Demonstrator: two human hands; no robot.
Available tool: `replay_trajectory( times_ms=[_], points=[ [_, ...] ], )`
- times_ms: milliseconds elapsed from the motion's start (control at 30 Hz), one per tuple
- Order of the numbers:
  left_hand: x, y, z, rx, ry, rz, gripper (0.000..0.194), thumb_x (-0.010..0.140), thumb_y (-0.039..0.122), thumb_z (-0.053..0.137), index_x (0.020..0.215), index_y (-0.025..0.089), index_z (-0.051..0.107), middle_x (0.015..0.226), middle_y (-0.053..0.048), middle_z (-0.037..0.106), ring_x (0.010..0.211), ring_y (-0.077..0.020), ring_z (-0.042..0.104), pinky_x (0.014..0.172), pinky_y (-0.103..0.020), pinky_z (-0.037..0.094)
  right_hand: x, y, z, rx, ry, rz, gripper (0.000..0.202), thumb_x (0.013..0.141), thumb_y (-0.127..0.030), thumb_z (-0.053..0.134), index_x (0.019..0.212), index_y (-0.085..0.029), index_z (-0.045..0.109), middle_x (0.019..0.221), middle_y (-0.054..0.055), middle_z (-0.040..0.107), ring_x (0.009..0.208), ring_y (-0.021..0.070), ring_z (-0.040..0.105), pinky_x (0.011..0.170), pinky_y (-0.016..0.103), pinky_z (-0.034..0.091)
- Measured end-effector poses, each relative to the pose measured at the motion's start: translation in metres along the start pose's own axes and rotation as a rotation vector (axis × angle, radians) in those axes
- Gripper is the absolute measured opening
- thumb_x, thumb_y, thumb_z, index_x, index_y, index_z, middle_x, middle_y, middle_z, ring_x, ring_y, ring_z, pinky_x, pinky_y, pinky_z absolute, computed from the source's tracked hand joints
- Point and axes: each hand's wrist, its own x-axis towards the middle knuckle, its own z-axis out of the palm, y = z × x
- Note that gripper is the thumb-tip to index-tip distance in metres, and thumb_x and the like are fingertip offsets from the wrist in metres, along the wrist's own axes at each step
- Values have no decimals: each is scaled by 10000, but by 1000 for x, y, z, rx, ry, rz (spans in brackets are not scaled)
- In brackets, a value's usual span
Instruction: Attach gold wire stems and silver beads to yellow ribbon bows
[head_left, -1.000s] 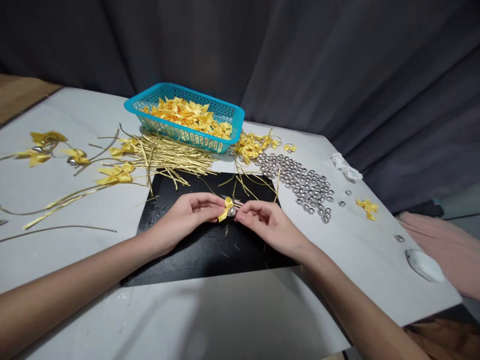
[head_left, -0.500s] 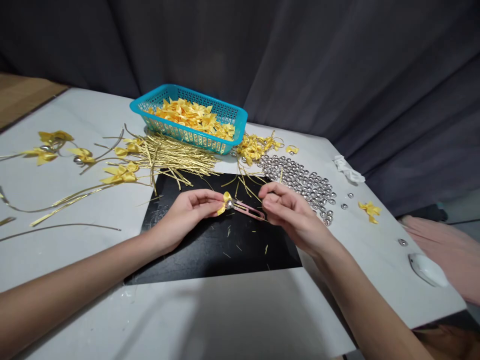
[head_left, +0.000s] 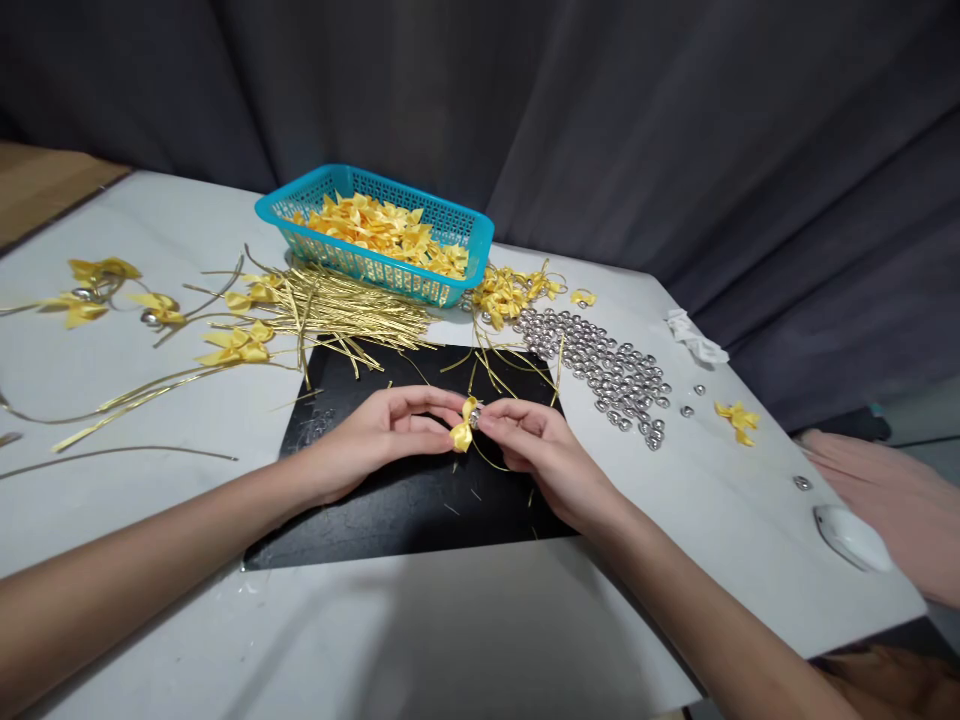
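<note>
Above the black mat (head_left: 360,510), my left hand (head_left: 390,432) pinches a yellow ribbon bow (head_left: 463,428) between thumb and fingers. A silver bead (head_left: 475,417) sits against the bow's right side. The fingers of my right hand (head_left: 534,440) are closed at that bead, with a thin gold cord (head_left: 489,461) curving below them. No pink clip shows now; the fingers may hide it. Behind my left hand lies a pile of gold cords (head_left: 352,308), and silver beads (head_left: 611,370) are spread beyond my right hand.
A blue basket (head_left: 375,262) of yellow bows stands at the back. More bows (head_left: 240,343) with cords lie at the left. On the right are a single bow (head_left: 739,418), a crumpled white piece (head_left: 697,338) and a white mouse-like object (head_left: 853,538). A dark curtain hangs behind.
My right hand has moved left to the bow and bead. The bow has shifted slightly right and down, and the pink clip has gone out of sight.
</note>
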Motion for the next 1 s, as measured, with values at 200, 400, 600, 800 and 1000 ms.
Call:
replay_trajectory(
  times_ms=[200,400,600,800,1000],
  points=[
    [-1,-4,1,-4,71,6,294,604,104,794,879,158,705,732,21,679,674,-84,641,701,-191,511,-1,-1,3,-22,-50,49,305,655,-415,757,698,-141,630,506,-80,384,449,42,229,445,240,113],
    [-2,-3,5,33,105,33,282,574,117,800,832,149,691,670,31,660,642,-96,621,679,-218,510,-2,1,11,-59,51,-61,328,627,-441,763,705,-157,619,616,-33,516,558,73,399,522,230,280],
    [-3,1,6,50,84,1,220,640,154,782,847,157,706,754,12,720,707,-94,643,720,-188,496,0,6,8,-83,-22,-93,298,713,-438,677,721,-149,605,560,-63,414,494,54,289,455,225,184],
    [-2,-1,5,-20,172,-13,221,620,158,798,831,165,732,803,-1,748,746,-101,656,744,-185,500,-1,9,6,44,-168,60,281,778,-413,602,697,-149,553,517,-88,309,448,43,176,431,225,80],
    [-1,2,4,-93,147,-13,213,595,120,794,796,174,747,747,12,733,688,-87,637,688,-170,495,5,7,-4,-131,-156,-35,250,743,-370,654,850,-156,580,573,-75,394,480,50,280,460,200,185]
  ],
)
